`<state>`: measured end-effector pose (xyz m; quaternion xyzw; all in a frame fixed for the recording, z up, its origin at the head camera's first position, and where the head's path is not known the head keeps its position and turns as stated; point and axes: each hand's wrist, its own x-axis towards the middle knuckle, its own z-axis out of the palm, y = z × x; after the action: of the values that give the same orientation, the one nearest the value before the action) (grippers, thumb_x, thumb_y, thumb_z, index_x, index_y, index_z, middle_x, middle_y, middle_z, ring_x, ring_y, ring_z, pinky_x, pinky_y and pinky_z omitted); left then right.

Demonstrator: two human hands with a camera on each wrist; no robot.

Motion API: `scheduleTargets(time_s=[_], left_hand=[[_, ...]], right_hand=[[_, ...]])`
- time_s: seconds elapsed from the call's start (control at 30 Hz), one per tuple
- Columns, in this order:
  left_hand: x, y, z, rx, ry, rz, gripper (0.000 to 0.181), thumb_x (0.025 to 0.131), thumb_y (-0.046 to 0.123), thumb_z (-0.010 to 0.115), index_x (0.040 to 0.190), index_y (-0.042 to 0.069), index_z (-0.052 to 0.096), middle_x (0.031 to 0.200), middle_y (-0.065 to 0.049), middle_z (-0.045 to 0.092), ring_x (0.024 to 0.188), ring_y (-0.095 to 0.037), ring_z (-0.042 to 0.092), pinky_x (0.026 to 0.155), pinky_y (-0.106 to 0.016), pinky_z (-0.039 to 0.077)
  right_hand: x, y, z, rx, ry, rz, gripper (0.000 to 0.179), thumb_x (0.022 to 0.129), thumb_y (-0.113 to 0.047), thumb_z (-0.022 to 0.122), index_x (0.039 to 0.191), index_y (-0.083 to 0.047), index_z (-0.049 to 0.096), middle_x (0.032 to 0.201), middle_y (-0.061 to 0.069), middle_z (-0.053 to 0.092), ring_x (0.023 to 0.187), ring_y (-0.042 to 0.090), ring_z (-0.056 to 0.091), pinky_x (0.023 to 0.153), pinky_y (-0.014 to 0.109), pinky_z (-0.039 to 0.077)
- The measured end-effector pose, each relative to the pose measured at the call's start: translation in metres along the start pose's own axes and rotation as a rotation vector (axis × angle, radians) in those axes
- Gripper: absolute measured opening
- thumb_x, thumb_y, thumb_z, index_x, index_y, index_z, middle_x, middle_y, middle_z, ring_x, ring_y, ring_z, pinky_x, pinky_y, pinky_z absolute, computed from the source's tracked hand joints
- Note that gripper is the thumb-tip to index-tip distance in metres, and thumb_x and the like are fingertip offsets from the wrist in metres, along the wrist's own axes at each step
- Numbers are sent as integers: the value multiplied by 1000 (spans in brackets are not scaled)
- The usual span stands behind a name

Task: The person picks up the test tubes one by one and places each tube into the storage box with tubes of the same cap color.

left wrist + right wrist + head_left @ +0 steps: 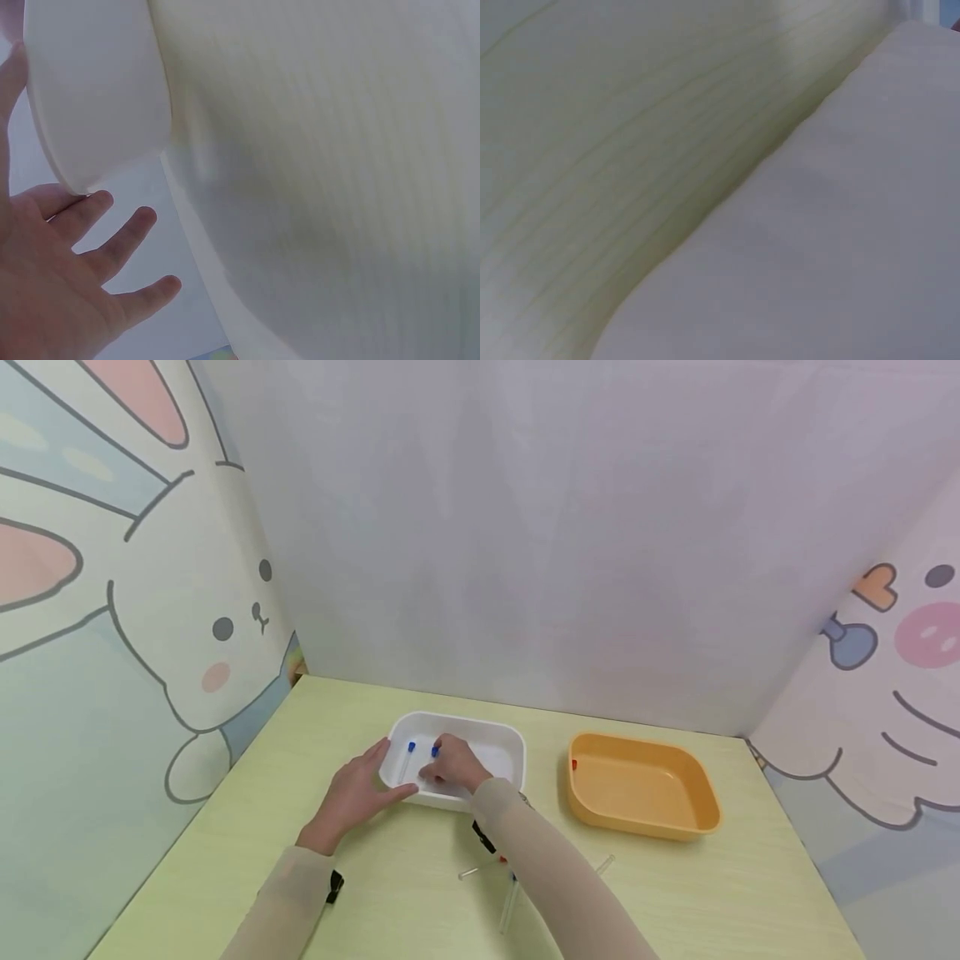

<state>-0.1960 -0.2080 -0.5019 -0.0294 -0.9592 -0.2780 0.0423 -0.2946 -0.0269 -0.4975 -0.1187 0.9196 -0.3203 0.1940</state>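
Note:
A white tray [510,742] stands on the table, with a clear blue-capped tube [411,748] lying in its left part. My left hand [358,789] rests at the tray's left corner, thumb along the front rim and fingers extended. In the left wrist view, the fingers [124,244] are spread beside the tray wall [97,90]. Inside the tray, my right hand [457,763] has curled fingers, which pinch a second blue-capped tube [435,751]; the hand covers most of it. The right wrist view shows mainly pale surfaces, without the fingers.
An orange tray [645,827] stands to the right, with a small red cap [574,764] at its left inner wall. Several clear tubes lie on the table near my right forearm, including one tube [508,908] in front and another [604,864] on the right.

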Motion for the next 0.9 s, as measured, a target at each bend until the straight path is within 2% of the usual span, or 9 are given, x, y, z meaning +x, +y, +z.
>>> scheduleTargets(time_s=[0.2,0.4,0.63,0.9], left_hand=[[1,-1,0,5,-1,-2,106,85,60,77,160,0,31,162,-23,41,140,-48,50,110,-63,45],[1,-1,-1,6,-4,-5,107,85,62,76,161,1,30,163,-23,40,140,-48,49,110,-64,45],[1,0,-1,11,-1,-2,106,85,60,76,161,1,31,162,-23,41,140,-48,50,109,-64,46],[0,-1,-1,7,-8,-2,105,86,59,77,161,2,30,163,-23,41,140,-48,50,109,-65,45]], right_hand=[[-2,-2,-1,21,11,-12,62,85,-25,86,133,1,57,82,2,64,64,11,56,61,20,44],[-3,-3,-2,11,16,-25,66,86,-27,85,138,0,55,71,-1,62,58,9,53,61,19,41],[-5,-4,-2,28,18,-35,64,87,-26,84,138,0,55,75,0,61,60,9,53,60,19,42],[-2,-2,2,8,12,-40,66,88,-29,83,140,-1,54,70,-1,61,57,9,53,60,20,42]])
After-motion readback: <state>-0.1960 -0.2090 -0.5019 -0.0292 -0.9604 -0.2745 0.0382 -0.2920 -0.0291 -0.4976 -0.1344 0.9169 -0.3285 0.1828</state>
